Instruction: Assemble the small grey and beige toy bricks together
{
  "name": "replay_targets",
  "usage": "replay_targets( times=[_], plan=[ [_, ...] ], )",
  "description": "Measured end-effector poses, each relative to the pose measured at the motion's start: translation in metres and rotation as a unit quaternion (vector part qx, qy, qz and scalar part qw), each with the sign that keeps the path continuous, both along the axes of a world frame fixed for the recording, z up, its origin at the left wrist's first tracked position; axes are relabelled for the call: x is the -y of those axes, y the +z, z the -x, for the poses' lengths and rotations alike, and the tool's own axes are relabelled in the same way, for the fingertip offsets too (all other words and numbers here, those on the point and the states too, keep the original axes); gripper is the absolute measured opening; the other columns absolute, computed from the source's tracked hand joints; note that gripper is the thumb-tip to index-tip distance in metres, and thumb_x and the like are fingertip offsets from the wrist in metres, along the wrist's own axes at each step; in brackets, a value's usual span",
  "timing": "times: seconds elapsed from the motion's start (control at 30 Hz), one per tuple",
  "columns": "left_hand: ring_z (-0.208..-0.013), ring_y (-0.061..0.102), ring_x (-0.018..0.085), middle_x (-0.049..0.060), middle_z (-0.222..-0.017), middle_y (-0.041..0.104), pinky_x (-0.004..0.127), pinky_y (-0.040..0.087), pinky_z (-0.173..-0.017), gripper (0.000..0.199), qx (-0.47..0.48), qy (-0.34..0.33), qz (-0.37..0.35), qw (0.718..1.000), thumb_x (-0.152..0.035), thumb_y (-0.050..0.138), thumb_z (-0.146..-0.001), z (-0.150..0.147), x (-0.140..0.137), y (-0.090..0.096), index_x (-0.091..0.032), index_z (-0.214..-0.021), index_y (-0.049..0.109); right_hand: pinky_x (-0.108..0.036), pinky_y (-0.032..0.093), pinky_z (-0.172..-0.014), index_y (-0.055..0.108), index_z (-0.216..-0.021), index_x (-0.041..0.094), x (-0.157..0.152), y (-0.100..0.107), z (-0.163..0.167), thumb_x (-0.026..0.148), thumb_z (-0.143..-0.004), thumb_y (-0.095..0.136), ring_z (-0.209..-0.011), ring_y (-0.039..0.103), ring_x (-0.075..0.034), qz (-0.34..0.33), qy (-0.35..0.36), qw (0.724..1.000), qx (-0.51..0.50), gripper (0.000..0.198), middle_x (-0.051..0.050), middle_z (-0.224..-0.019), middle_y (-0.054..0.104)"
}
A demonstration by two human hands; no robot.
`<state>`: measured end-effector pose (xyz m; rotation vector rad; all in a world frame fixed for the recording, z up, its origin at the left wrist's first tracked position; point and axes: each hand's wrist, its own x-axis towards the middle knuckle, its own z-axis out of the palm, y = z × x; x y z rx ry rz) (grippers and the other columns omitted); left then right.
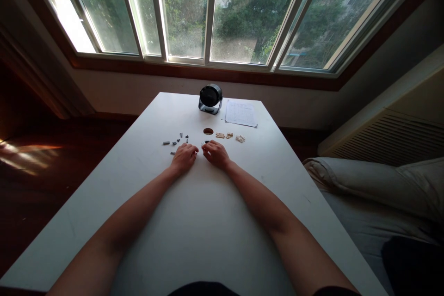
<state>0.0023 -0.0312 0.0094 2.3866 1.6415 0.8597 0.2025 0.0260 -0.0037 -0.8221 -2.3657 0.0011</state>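
Over the white table [208,222], my left hand [184,157] rests with its fingers curled together. Whatever may be under those fingers is hidden. Small grey pieces [174,143] lie scattered just beyond and left of it. My right hand [215,153] is a short gap to the right, its fingers closed at a small round thing with a pale rim and dark middle [204,144], mostly covered by the hand. Past the right hand lie small beige pieces in rows [220,135], another beige cluster [229,135] and a pile of paler pieces [240,138].
A round hole [208,131] opens in the tabletop beyond my hands. Behind it stands a small black fan-like device [210,98] on a stand, with printed paper [241,113] to its right. A padded seat [364,189] is right of the table, and a window [243,14] is ahead.
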Motion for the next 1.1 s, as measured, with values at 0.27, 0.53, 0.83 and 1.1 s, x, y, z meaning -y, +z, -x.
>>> replay_targets(
  times=[0.27, 0.53, 0.83, 1.1],
  plan=[
    [-0.088, 0.058, 0.02, 0.003, -0.09, 0.066, 0.035, 0.046, -0.081, 0.01, 0.127, 0.003, 0.022, 0.992, -0.023, 0.056, -0.088, 0.0038, -0.0055, -0.0023, -0.023, -0.097, 0.06, -0.033, 0.044, -0.081, 0.064, -0.107, 0.021, 0.0012, 0.0031, 0.0056, 0.023, -0.091, 0.062, -0.096, 0.053, -0.021, 0.011, 0.045, 0.999, 0.014, 0.017, -0.006, -0.096, 0.066],
    [-0.082, 0.061, 0.016, 0.002, -0.088, 0.066, 0.029, 0.048, -0.073, 0.009, 0.191, -0.025, 0.067, 0.979, -0.029, 0.057, -0.087, 0.0076, -0.0069, -0.0002, -0.021, -0.092, 0.059, -0.029, 0.04, -0.076, 0.063, -0.094, 0.02, 0.007, 0.0024, 0.0104, 0.022, -0.098, 0.052, -0.086, 0.052, -0.018, -0.021, 0.055, 0.998, 0.018, 0.011, -0.006, -0.084, 0.063],
    [-0.083, 0.061, 0.017, 0.003, -0.088, 0.067, 0.029, 0.049, -0.072, 0.013, 0.175, -0.009, 0.06, 0.983, -0.03, 0.057, -0.086, 0.0068, -0.006, 0.0005, -0.021, -0.093, 0.063, -0.029, 0.042, -0.077, 0.063, -0.098, 0.021, 0.0057, 0.0018, 0.0079, 0.022, -0.098, 0.052, -0.089, 0.054, -0.018, -0.01, 0.036, 0.999, 0.001, 0.011, -0.006, -0.087, 0.065],
    [-0.085, 0.062, 0.018, 0.004, -0.092, 0.069, 0.03, 0.049, -0.075, 0.018, 0.158, -0.022, 0.061, 0.985, -0.03, 0.054, -0.089, 0.0077, -0.0031, 0.005, -0.021, -0.095, 0.067, -0.029, 0.041, -0.075, 0.064, -0.095, 0.02, 0.0061, 0.0019, 0.0073, 0.026, -0.1, 0.049, -0.087, 0.054, -0.018, -0.009, 0.03, 1.0, 0.001, 0.017, -0.005, -0.083, 0.065]
  ],
)
